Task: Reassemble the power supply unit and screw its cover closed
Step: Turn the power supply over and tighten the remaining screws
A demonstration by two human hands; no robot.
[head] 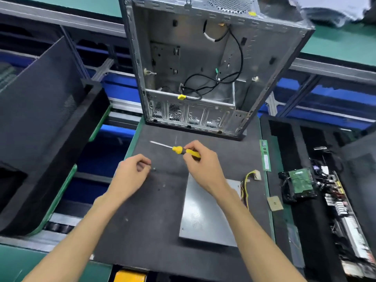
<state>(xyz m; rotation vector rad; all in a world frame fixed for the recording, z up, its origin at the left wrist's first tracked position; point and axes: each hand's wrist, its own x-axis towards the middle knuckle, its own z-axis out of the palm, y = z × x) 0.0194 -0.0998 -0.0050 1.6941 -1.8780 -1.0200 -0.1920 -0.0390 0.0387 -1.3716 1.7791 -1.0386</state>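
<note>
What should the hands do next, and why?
Probably bring the screw at the left hand fingertips to the gray metal box, since the right hand already holds the screwdriver and the box lies flat nearby.

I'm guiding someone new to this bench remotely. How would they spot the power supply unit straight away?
Start at the big open computer case standing at the far end of the dark mat. Come toward the person along the mat to the flat grey metal box under the right hand's forearm: the power supply unit. Unlike the neighbouring green boards, it is plain metal with yellow wires trailing from its far right corner.
</note>
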